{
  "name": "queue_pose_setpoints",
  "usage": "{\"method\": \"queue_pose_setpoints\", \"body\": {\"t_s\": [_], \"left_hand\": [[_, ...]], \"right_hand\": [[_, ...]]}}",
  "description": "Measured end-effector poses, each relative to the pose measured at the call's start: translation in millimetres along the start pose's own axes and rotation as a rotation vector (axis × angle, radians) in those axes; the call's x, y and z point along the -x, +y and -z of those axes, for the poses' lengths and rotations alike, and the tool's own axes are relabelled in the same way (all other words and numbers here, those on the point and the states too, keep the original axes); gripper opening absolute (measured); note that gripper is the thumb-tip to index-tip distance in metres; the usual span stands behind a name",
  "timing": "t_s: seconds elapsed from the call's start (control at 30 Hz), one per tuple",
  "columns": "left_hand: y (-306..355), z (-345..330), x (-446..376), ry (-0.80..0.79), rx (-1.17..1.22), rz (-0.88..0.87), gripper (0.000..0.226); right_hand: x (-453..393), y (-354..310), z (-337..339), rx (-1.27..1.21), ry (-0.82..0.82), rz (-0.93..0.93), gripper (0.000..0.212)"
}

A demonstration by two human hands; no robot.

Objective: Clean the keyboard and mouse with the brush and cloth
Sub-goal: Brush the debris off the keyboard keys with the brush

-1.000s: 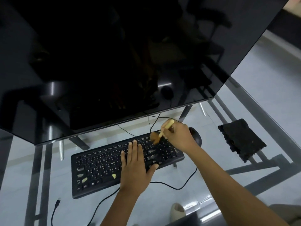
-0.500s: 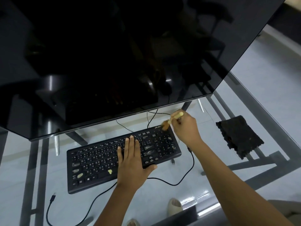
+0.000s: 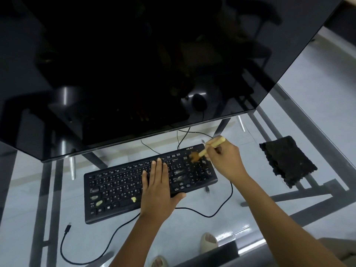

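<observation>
Glass desk [image 3: 269, 218]: right hand [image 3: 226, 160] holds brush [image 3: 207, 149], bristles down-left on keyboard [image 3: 119, 189].

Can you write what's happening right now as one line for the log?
step: brushing keys | right hand: grips brush on keyboard top-right | left hand: flat on keys | cloth: unused

The brush [image 3: 194, 156] in the right hand [image 3: 224, 158] has swept from the keyboard's [image 3: 119, 191] far edge back onto its right-end keys.
</observation>
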State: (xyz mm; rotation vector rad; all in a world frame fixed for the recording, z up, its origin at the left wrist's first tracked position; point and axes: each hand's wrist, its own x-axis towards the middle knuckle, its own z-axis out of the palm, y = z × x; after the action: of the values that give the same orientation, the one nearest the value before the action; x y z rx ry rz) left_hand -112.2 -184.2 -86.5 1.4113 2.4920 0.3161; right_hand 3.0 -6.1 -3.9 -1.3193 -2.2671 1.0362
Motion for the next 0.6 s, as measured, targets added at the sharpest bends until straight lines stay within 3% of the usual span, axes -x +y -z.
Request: {"method": "queue_pose_setpoints", "body": {"t_s": [0.1,0.2,0.3,0.37,0.43,0.53,0.6], "left_hand": [[-1,3,1,-0.011,-0.007,-0.002,0.106],[0,7,2,-0.036,-0.02,-0.001,0.103],[-2,12,4,-0.047,-0.039,-0.011,0.098],[-5,16,9,-0.042,-0.045,-0.007,0.094],[-9,18,14,-0.002,-0.021,0.006,0.091],[-22,20,26,0.075,0.002,0.026,0.086],[-33,19,35,0.095,0.005,0.051,0.083]], "right_hand": [[8,1,-4,0.103,-0.193,0.003,0.009],[9,6,-3,0.132,-0.06,0.004,0.013],[9,7,-4,0.13,-0.19,0.015,0.01],[6,3,-6,0.225,-0.047,0.053,0.011],[2,-3,-8,0.134,0.114,0.058,0.01],[0,-20,-26,-0.105,-0.082,0.0,0.007],[2,-30,-44,-0.07,-0.076,0.079,0.004]]}}
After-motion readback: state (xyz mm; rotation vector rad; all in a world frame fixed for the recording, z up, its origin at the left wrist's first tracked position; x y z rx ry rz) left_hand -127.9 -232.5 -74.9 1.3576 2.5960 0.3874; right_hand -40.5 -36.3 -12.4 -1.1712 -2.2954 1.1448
